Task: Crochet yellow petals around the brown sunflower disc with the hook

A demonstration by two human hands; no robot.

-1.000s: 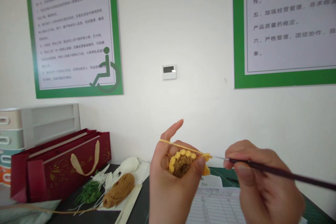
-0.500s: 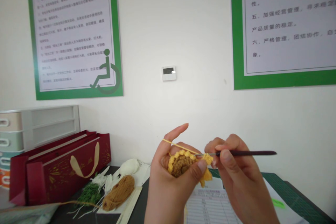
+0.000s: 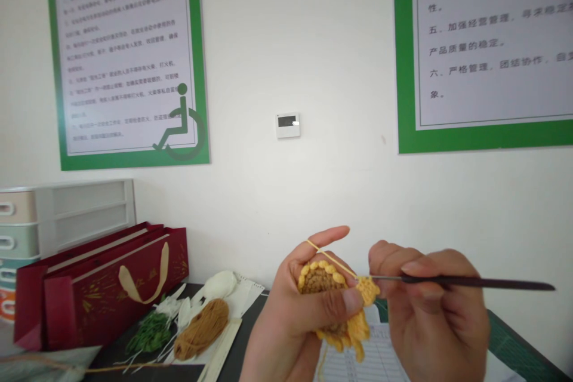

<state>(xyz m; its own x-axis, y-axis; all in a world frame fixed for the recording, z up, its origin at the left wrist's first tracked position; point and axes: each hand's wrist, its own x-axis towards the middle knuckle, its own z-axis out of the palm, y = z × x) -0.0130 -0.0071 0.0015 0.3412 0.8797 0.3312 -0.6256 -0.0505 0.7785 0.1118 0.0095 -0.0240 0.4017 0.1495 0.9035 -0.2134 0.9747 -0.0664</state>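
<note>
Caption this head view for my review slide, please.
Left hand holds a yellow crocheted piece; right hand works a dark-handled crochet hook.

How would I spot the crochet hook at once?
Under the two green-framed wall notices, above a dark table, a person's right hand pinches the crochet hook, a long, thin dark rod pointing sideways past the fingers. Its slim metal tip, unlike the soft yarn on the table, reaches into the yellow-and-brown crocheted piece held in the left hand.
</note>
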